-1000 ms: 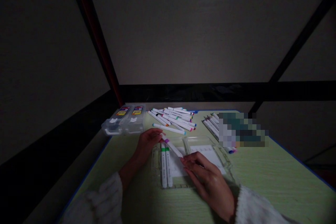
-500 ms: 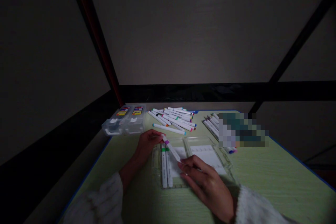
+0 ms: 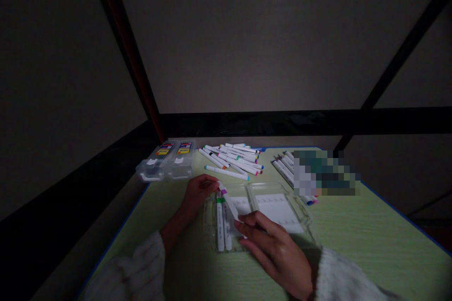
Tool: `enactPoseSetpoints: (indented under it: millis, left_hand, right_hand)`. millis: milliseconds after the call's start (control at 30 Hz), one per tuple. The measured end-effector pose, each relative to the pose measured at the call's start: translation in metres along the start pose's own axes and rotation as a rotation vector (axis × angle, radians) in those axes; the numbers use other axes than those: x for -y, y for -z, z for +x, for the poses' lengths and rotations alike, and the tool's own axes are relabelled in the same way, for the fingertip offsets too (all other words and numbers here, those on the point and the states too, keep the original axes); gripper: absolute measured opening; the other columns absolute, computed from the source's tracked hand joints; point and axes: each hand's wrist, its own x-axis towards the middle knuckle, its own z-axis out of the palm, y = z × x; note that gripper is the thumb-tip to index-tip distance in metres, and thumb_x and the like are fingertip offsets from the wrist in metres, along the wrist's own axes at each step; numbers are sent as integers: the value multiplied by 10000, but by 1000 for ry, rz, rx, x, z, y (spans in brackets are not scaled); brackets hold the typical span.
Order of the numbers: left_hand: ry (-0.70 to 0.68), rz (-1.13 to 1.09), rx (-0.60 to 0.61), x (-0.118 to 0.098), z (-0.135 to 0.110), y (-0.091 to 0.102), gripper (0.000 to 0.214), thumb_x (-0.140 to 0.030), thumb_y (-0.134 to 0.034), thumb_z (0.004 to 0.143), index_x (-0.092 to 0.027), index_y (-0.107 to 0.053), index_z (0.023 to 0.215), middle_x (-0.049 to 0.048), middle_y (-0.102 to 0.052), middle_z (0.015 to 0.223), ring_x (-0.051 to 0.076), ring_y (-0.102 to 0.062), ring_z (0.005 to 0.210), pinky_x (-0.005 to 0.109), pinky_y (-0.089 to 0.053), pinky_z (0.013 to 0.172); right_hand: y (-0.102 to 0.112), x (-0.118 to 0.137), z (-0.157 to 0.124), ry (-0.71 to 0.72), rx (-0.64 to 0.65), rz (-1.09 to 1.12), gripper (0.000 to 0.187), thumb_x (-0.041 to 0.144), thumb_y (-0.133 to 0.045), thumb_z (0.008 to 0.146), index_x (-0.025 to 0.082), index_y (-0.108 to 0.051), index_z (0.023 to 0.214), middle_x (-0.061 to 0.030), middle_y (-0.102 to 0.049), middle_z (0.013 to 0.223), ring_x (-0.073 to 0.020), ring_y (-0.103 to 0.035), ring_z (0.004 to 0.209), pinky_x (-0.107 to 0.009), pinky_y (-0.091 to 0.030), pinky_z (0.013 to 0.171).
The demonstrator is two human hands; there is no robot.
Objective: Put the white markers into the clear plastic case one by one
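The left hand (image 3: 201,193) grips the upper end of a purple-banded marker (image 3: 230,206) between its fingers, while the right hand (image 3: 280,247) has its fingers pinched on the lower end; the marker is held slantwise above the left part of an open clear plastic case (image 3: 299,208). Two green-banded markers (image 3: 221,228) lie side by side along the case's left part, close by the held marker, which crosses the upper part of the nearer one. The right hand stands over the case's front, hiding part of it and of the white sheet (image 3: 277,211) inside. Just beyond the case, a blue-tipped marker (image 3: 228,172) lies alone in front of a loose marker pile (image 3: 233,156) with caps of many colours. Back left are two lidded clear cases (image 3: 181,160), set side by side with their handles toward the person. To the right lies another marker group (image 3: 286,169), partly covered by a pixelated block. All this rests on a pale green worktop (image 3: 356,240) with a blue edge, before a dim grey wall (image 3: 247,47). The lidded cases carry yellow, blue and red labels (image 3: 184,148), their print too small to read. Dark lettering runs along the green-banded markers' barrels, and faint marks line the white sheet; neither is legible.
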Motion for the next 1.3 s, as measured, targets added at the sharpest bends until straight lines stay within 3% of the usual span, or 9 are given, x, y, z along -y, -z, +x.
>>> enactPoseSetpoints:
  millis: [233,600,1033,1300]
  left_hand:
    - [25,-33,10,0,-1,-1,193,-250,-690,525,-132,-607,652,-3,-640,578,126,-594,572,228,-460,578]
    - [-68,43,7,2,1,2,164,-240,-677,537,-132,-642,655,32,-660,674,145,-594,644,246,-473,644]
    - [-71,71,131,1,-2,3,224,-248,-623,596,-147,-652,794,36,-660,781,175,-583,760,266,-433,717]
    - [-200,148,179,11,4,5,199,-231,-610,612,-159,-657,791,55,-622,905,196,-548,906,280,-405,795]
  right_hand:
    - [0,1,1,10,4,-35,295,243,-363,875,130,-601,1008,-101,-572,855,-163,-590,817,-250,-515,703]
    - [2,3,3,16,-11,-58,279,228,-371,870,143,-603,999,-95,-576,850,-163,-597,812,-246,-519,699]
    - [0,3,3,-6,23,6,256,226,-371,873,135,-578,992,-98,-546,878,-162,-574,816,-255,-509,698]
    - [-1,3,0,-26,71,10,288,260,-343,882,128,-590,946,-97,-521,861,-163,-566,800,-250,-495,696]
